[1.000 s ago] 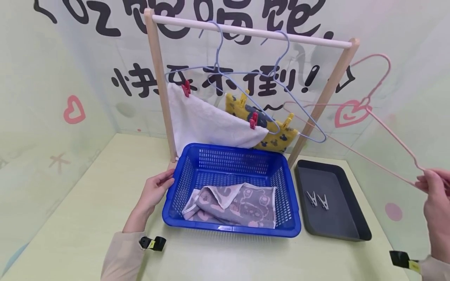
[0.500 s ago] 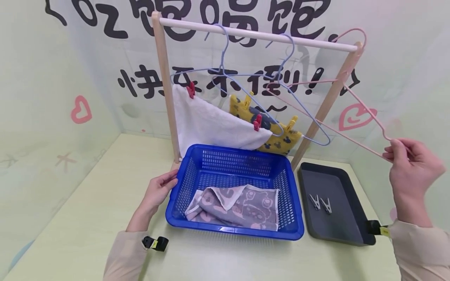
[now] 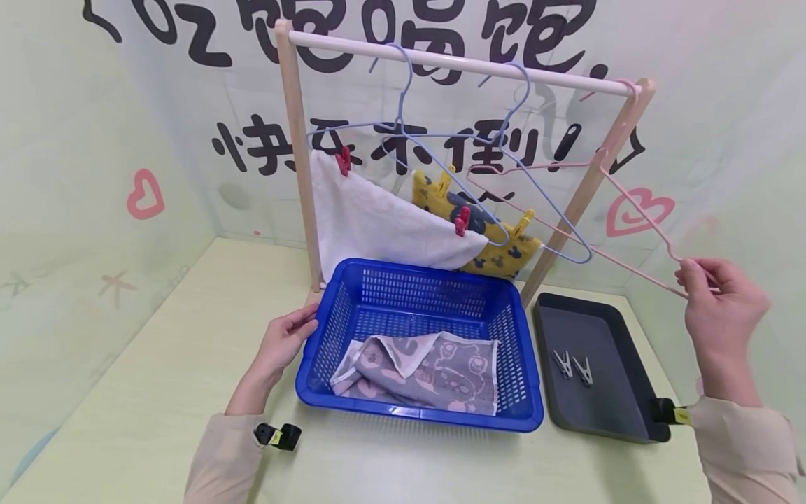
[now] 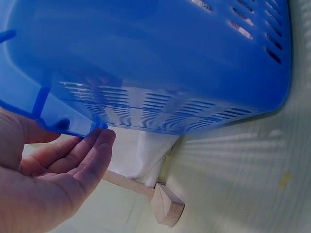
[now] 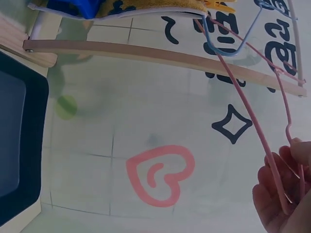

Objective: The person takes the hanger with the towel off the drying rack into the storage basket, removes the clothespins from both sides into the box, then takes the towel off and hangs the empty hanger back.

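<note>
My right hand grips the lower right corner of a pink clothes hanger. The hanger's hook sits at the right end of the white rod, and its far side passes behind a blue hanger. In the right wrist view, fingers and thumb close round the pink wire. My left hand holds the left rim of a blue plastic basket; in the left wrist view the fingertips lie under the rim. Inside the basket lies a grey and pink patterned towel.
Two blue hangers hang on the wooden rack. One carries a white towel with red clothespins, the other a yellow towel with yellow clothespins. A dark grey tray at right holds two pale clothespins.
My right hand has moved left, bringing the pink hanger in toward the rack; its hook rose, then came down at the rod's right end. My left hand stays at the basket.
</note>
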### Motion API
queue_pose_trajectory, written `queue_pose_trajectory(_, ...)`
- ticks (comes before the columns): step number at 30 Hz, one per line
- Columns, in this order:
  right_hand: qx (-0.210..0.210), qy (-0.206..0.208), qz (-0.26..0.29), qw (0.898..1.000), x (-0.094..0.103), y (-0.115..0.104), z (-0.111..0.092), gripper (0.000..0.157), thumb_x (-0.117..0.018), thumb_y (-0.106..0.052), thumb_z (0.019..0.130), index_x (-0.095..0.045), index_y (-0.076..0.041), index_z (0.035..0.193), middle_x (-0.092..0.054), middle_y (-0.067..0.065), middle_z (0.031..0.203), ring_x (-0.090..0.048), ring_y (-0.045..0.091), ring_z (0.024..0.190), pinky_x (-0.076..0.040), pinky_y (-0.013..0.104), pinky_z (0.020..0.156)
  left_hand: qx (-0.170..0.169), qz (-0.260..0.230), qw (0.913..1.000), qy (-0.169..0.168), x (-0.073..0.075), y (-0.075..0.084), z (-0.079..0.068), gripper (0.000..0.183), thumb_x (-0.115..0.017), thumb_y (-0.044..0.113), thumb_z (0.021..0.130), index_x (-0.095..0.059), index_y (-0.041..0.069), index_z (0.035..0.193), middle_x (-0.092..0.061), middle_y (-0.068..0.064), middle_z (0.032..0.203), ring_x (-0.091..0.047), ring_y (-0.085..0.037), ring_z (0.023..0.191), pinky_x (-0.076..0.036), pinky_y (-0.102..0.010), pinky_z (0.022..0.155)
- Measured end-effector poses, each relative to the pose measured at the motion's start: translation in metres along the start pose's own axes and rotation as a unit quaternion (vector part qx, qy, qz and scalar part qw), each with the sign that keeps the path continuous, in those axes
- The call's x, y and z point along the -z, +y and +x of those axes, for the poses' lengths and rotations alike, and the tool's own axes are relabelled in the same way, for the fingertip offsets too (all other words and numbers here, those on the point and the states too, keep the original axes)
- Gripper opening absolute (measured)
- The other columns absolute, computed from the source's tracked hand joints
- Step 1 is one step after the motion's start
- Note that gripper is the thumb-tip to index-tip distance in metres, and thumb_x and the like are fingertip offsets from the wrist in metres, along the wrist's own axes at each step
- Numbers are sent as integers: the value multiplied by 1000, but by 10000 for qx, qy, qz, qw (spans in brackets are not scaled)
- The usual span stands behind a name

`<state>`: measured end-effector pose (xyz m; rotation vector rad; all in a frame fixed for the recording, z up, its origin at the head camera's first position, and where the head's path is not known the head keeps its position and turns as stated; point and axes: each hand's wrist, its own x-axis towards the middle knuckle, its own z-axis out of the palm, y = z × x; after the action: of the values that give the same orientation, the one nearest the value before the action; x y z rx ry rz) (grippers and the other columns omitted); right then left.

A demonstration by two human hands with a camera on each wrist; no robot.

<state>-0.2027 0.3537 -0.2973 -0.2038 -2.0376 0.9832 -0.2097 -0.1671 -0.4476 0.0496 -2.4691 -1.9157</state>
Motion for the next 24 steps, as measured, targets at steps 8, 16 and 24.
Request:
queue_pose_trajectory(8, 80, -233, -875, 9959, -10, 2, 5, 32, -58, -23, 92, -68, 6, 101, -41, -39, 67, -38, -15, 65, -31, 9, 63, -4, -42, 10000, 14, 0, 1, -2, 37, -48, 0, 96, -45, -12, 130, -48, -28, 131, -49, -32, 119, -41, -6, 83)
queue_pose_trajectory(16, 683, 16, -920, 9934, -13, 3, 5, 33, -56, -17, 92, -61, 3, 118, -64, 15, 113, -54, 23, 106, -35, 26, 91, 3, -26, 10000, 34, 0, 1, -1, 37, -48, 0, 95, -44, -12, 131, -48, -28, 131, -48, -33, 120, -41, -7, 85)
queue_pose_trajectory(24, 1637, 75, -71, 9865, -38, -23, 5, 24, -64, -6, 86, -66, 4, 108, -66, 15, 103, -43, -12, 94, -36, 7, 78, -7, -37, 10000, 43, -2, 0, -1, 37, -47, 0, 96, -45, -11, 131, -48, -27, 132, -48, -33, 121, -41, -8, 87)
